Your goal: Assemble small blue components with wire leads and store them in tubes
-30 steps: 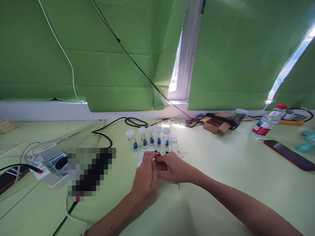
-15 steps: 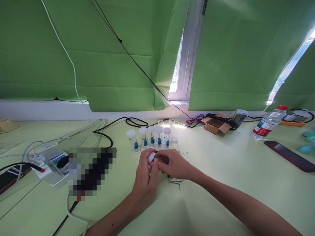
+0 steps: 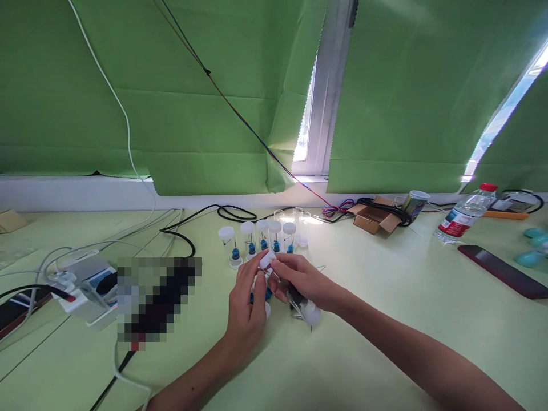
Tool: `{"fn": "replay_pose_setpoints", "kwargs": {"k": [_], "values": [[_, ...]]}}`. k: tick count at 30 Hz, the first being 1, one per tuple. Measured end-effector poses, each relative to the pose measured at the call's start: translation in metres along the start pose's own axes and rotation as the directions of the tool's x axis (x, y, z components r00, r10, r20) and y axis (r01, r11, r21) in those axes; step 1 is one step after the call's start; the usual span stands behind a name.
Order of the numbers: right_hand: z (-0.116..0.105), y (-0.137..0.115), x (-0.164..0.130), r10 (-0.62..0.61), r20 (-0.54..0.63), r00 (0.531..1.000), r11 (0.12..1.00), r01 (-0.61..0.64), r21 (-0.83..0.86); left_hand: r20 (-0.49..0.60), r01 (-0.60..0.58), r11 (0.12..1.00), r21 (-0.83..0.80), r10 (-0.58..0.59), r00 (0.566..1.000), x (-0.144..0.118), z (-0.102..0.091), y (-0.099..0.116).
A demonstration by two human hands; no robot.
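Compared with half a second earlier, when both hands were pressed together low over the table around a white cap, a clear plastic vial [image 3: 295, 297] has been raised and tilted, so that it now runs from a white cap [image 3: 267, 260] at its upper end, toward ten o'clock, down to a white end [image 3: 311, 314] toward four o'clock. This is read as a capped tube now being worked on in the air rather than on the table [image 3: 385, 342].

The left hand [image 3: 246, 302] is placed at the nine o'clock side of the vial, its fingers [image 3: 250, 274] narrowed onto the upper cap; a blue part [image 3: 268, 294] shows just beside its palm, though what it belongs to cannot be told. The right hand [image 3: 302, 282] is wrapped round the body of the vial, its fingers [image 3: 285, 268] closed on it.

The vial looks transparent and slender, with something dark inside it, too small to be made out. It is held just above the table, at the six o'clock side of a row of upright vials [image 3: 261, 242] with white caps and blue inserts. Thin metal pins [image 3: 319, 268] are seen on the table at three o'clock from the hands. Farther right, a cardboard box [image 3: 372, 217], a water bottle [image 3: 464, 217] and a dark phone [image 3: 503, 271] are seen.
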State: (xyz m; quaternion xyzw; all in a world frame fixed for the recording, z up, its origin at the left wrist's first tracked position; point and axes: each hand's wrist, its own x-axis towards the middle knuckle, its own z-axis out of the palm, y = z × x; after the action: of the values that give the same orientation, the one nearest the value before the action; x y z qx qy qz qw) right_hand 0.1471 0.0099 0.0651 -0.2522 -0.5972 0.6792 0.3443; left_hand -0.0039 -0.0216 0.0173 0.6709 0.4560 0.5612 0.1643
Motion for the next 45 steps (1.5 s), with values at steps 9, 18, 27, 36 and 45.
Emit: {"fn": "replay_pose_setpoints", "kwargs": {"k": [9, 18, 27, 36, 45], "values": [[0.001, 0.003, -0.001, -0.002, 0.011, 1.000, 1.000, 0.002, 0.018, -0.061, -0.012, 1.000, -0.026, 0.010, 0.998, 0.003, 0.001, -0.001], [0.006, 0.006, 0.000, -0.040, 0.002, 0.999, 0.999, 0.040, 0.037, -0.091, 0.041, 0.998, -0.042, -0.044, 0.995, -0.002, 0.001, -0.001], [0.009, 0.010, 0.000, -0.095, -0.032, 0.995, 0.995, 0.094, -0.018, -0.118, 0.090, 0.996, 0.010, -0.088, 0.989, -0.002, 0.000, 0.004], [0.009, 0.013, 0.001, -0.118, -0.054, 0.992, 0.992, 0.116, -0.043, -0.077, 0.114, 0.993, 0.019, -0.112, 0.991, -0.004, 0.000, 0.004], [0.006, 0.015, 0.004, -0.076, -0.109, 0.991, 0.997, 0.074, -0.019, 0.048, 0.121, 0.992, -0.035, -0.119, 0.992, -0.003, 0.001, 0.006]]}}
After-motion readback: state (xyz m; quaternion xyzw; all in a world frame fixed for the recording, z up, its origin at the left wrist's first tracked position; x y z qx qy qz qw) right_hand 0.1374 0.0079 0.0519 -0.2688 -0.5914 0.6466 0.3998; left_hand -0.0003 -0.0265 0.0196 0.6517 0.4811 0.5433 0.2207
